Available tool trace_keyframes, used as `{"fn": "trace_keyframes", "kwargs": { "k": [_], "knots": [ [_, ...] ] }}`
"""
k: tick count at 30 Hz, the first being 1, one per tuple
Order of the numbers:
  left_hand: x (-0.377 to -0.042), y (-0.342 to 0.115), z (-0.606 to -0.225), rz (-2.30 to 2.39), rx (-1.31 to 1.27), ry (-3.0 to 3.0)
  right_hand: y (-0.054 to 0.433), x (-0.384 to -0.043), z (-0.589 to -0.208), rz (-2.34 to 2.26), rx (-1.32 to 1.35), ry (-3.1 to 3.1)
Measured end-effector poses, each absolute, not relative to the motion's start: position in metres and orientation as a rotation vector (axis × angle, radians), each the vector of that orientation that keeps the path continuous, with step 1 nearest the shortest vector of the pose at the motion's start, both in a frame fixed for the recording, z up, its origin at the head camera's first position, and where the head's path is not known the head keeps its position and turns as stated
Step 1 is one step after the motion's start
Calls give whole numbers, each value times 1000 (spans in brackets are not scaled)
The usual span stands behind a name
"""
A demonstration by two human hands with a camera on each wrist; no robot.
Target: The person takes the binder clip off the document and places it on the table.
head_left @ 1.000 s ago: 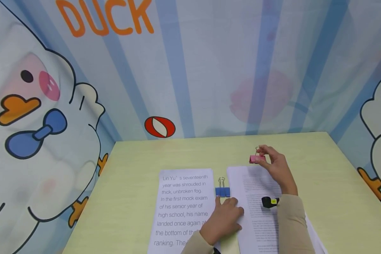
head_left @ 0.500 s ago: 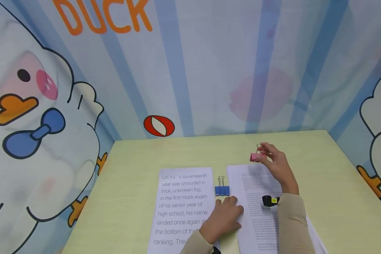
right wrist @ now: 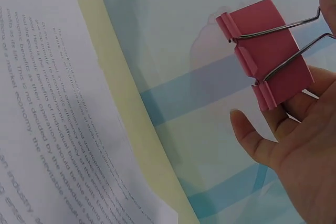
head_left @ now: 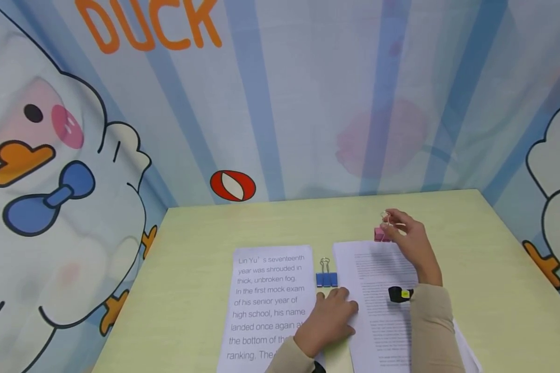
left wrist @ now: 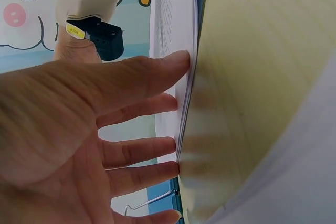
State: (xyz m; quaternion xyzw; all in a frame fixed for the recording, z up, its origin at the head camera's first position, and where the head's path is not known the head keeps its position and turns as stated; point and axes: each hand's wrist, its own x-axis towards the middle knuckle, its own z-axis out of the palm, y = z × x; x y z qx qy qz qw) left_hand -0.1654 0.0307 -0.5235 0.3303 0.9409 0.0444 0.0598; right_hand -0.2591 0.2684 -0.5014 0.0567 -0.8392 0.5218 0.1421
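Pink rectangular binder clip with silvery wire handles [right wrist: 273,53]: in the right hand [head_left: 413,246], just beyond the far edge of the white stack of small-print paper [head_left: 373,321], apart from it. Right-hand fingers pinch the clip; 1 wire handle visible in the right wrist view, its far face hidden, hand cut off at the frame edge. Stack partly covered by the beige right sleeve [head_left: 434,331]; near end out of frame.

Left hand [head_left: 329,321]: fingers spread, tips along the stack's long edge; hides part of the large-print white page [head_left: 266,305]. Blue binder clip [head_left: 326,280] lies between the 2 papers, mostly hidden in the left wrist view.

Pink clip orientation: lips toward the stack, handles pointing away; long axis roughly parallel to the far edge.
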Motion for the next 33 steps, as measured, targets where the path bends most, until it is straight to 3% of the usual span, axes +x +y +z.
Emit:
{"fn": "trace_keyframes", "kwargs": {
  "k": [14, 33],
  "knots": [
    [-164, 34, -524, 135, 1005, 2848, 282, -250, -495, 1518, -40, -2546],
    [-165, 31, -525, 143, 993, 2844, 307, -240, -490, 1523, -68, -2583]
  ]
}}
